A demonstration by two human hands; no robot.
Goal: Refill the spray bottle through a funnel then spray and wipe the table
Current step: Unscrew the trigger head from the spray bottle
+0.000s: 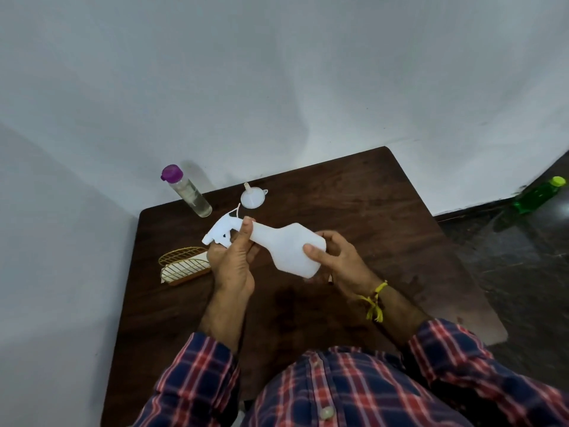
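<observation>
I hold a white spray bottle [288, 249] tilted on its side above the dark wooden table [385, 217]. My left hand [231, 257] grips its neck just below the white trigger head [220, 231], which points left. My right hand [334, 257] holds the bottle's wide base, thumb on its face. A small white funnel [252, 197] lies upside down on the table behind the bottle, spout pointing up. A clear bottle with a purple cap [187, 191] stands at the table's back left corner, partly filled with clear liquid.
A gold wire holder with folded white cloth or paper [184, 266] lies at the table's left edge beside my left hand. A green bottle with a lime cap [540, 195] stands on the dark floor at right. White walls close in behind and to the left.
</observation>
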